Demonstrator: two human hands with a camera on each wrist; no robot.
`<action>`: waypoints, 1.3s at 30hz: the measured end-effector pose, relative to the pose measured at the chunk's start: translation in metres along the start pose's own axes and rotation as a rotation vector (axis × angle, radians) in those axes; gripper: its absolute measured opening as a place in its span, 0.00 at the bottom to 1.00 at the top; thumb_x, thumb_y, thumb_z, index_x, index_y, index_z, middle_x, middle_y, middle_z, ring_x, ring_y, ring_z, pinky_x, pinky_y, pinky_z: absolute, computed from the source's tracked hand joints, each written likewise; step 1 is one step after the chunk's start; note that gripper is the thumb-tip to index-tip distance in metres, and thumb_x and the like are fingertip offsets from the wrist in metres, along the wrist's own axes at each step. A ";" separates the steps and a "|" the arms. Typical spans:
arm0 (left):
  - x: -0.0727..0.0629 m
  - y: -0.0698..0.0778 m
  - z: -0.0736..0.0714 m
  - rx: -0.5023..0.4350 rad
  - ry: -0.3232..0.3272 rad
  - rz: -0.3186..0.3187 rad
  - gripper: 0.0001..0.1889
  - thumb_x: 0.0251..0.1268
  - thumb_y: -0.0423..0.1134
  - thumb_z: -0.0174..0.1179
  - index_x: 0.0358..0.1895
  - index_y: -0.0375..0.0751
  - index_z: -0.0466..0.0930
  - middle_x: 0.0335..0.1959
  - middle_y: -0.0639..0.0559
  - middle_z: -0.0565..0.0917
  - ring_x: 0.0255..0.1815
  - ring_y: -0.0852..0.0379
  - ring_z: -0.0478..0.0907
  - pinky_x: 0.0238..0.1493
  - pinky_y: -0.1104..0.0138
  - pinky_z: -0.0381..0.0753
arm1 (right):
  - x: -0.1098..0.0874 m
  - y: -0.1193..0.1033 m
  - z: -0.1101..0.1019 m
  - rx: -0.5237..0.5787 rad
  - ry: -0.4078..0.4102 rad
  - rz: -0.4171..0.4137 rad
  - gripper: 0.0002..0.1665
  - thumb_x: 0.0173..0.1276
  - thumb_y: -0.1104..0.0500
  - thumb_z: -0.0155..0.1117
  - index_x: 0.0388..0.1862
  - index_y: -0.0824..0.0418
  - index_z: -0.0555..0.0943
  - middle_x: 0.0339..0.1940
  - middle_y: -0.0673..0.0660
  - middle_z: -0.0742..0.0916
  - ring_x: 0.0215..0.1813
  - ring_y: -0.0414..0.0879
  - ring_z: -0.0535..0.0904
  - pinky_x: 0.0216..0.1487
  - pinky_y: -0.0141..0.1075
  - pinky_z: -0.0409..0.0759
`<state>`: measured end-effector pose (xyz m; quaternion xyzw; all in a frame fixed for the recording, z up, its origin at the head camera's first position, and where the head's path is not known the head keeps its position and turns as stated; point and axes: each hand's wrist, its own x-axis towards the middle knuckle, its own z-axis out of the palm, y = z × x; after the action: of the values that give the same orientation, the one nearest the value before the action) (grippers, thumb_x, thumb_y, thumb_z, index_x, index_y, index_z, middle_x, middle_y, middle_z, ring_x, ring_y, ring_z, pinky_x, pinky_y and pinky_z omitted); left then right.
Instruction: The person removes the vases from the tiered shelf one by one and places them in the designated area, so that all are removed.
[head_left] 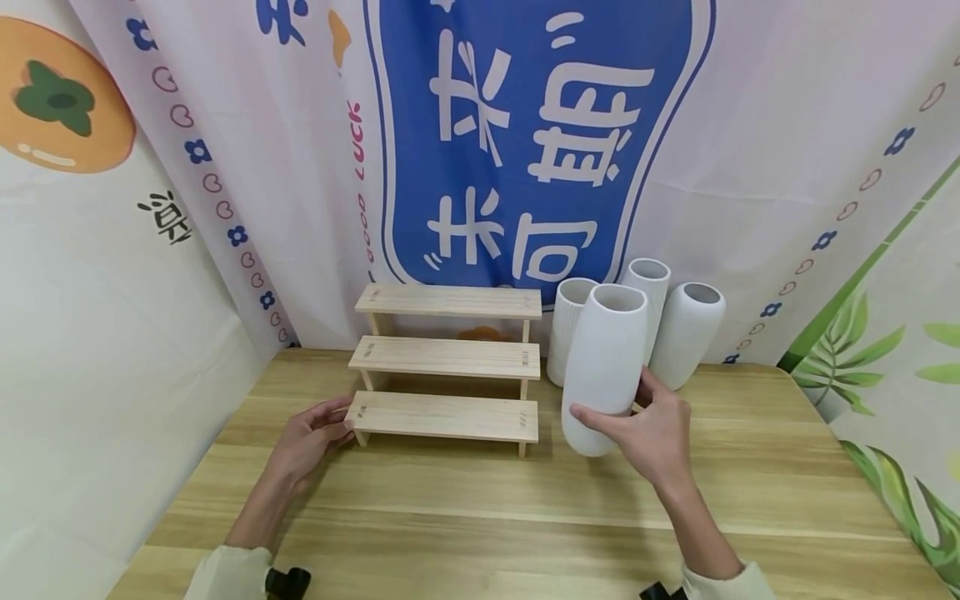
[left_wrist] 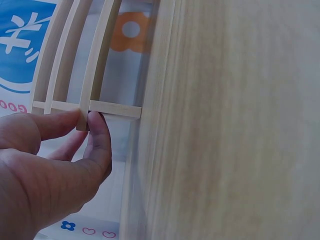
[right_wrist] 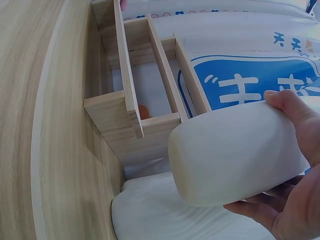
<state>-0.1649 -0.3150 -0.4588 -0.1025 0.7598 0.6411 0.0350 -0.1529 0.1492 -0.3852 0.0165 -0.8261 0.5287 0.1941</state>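
A smooth white vase (head_left: 604, 367) is gripped by my right hand (head_left: 656, 429), thumb across its front and fingers behind. In the right wrist view the vase (right_wrist: 235, 152) is lifted, its base toward the wooden rack. The three-step wooden rack (head_left: 446, 357) stands at the back of the table. My left hand (head_left: 311, 437) pinches the left end of its lowest board. In the left wrist view, thumb and fingers of the left hand (left_wrist: 65, 165) sit on either side of that board end (left_wrist: 86, 107).
Behind the held vase are three more white vases: a ribbed one (head_left: 564, 337), a tall one (head_left: 654, 292) and a smooth one (head_left: 687, 337) at the right. A printed curtain (head_left: 750, 167) hangs close behind the wooden table (head_left: 465, 517).
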 end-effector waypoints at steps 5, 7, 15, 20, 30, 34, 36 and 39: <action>0.000 0.000 -0.001 -0.004 -0.003 0.003 0.29 0.80 0.26 0.57 0.80 0.28 0.65 0.67 0.36 0.79 0.49 0.69 0.83 0.55 0.76 0.89 | 0.000 0.000 -0.004 -0.002 0.012 -0.002 0.46 0.45 0.53 0.95 0.64 0.60 0.85 0.54 0.64 0.92 0.55 0.56 0.89 0.47 0.19 0.84; 0.001 0.000 -0.001 -0.005 -0.004 0.003 0.29 0.80 0.26 0.57 0.80 0.28 0.66 0.66 0.37 0.80 0.49 0.69 0.84 0.55 0.76 0.89 | 0.001 0.000 -0.006 -0.003 0.015 -0.001 0.46 0.45 0.53 0.95 0.64 0.60 0.85 0.55 0.64 0.92 0.55 0.55 0.89 0.47 0.19 0.84; 0.001 0.000 -0.002 0.002 -0.005 0.001 0.29 0.80 0.26 0.58 0.80 0.28 0.65 0.70 0.32 0.77 0.49 0.70 0.84 0.54 0.76 0.90 | 0.001 0.004 -0.021 -0.028 0.043 0.007 0.46 0.45 0.54 0.95 0.64 0.59 0.85 0.55 0.63 0.92 0.49 0.32 0.84 0.45 0.18 0.85; 0.001 0.000 -0.002 0.003 -0.002 0.001 0.29 0.80 0.26 0.57 0.80 0.28 0.65 0.70 0.32 0.77 0.49 0.70 0.84 0.54 0.76 0.89 | 0.003 0.012 -0.031 -0.046 0.069 0.018 0.44 0.45 0.55 0.95 0.62 0.61 0.86 0.54 0.63 0.92 0.46 0.26 0.83 0.43 0.16 0.84; 0.001 -0.001 -0.002 0.012 0.004 0.000 0.29 0.80 0.27 0.58 0.80 0.29 0.66 0.69 0.34 0.78 0.49 0.70 0.83 0.54 0.76 0.89 | 0.009 0.024 -0.053 -0.091 0.094 0.107 0.45 0.47 0.53 0.95 0.64 0.63 0.85 0.55 0.65 0.91 0.45 0.26 0.81 0.40 0.16 0.83; 0.001 -0.002 -0.001 0.014 0.009 -0.005 0.29 0.80 0.27 0.57 0.80 0.29 0.66 0.70 0.34 0.77 0.49 0.70 0.83 0.54 0.76 0.89 | 0.012 0.029 -0.059 -0.104 0.106 0.130 0.46 0.46 0.52 0.95 0.64 0.63 0.85 0.55 0.66 0.90 0.43 0.24 0.80 0.39 0.15 0.82; 0.001 -0.002 -0.001 0.013 0.010 -0.008 0.29 0.80 0.26 0.57 0.80 0.29 0.66 0.70 0.33 0.77 0.49 0.69 0.83 0.55 0.75 0.89 | 0.013 0.032 -0.063 -0.109 0.110 0.134 0.46 0.46 0.52 0.95 0.64 0.63 0.85 0.56 0.66 0.90 0.43 0.24 0.80 0.38 0.15 0.81; 0.002 -0.002 -0.002 0.016 0.007 -0.007 0.29 0.80 0.27 0.58 0.80 0.29 0.65 0.70 0.34 0.78 0.49 0.69 0.84 0.55 0.75 0.90 | 0.014 0.034 -0.067 -0.120 0.115 0.137 0.47 0.46 0.53 0.95 0.65 0.63 0.84 0.56 0.66 0.90 0.43 0.23 0.79 0.39 0.14 0.80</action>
<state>-0.1658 -0.3175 -0.4606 -0.1070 0.7646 0.6346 0.0353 -0.1530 0.2259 -0.3857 -0.0818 -0.8430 0.4906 0.2052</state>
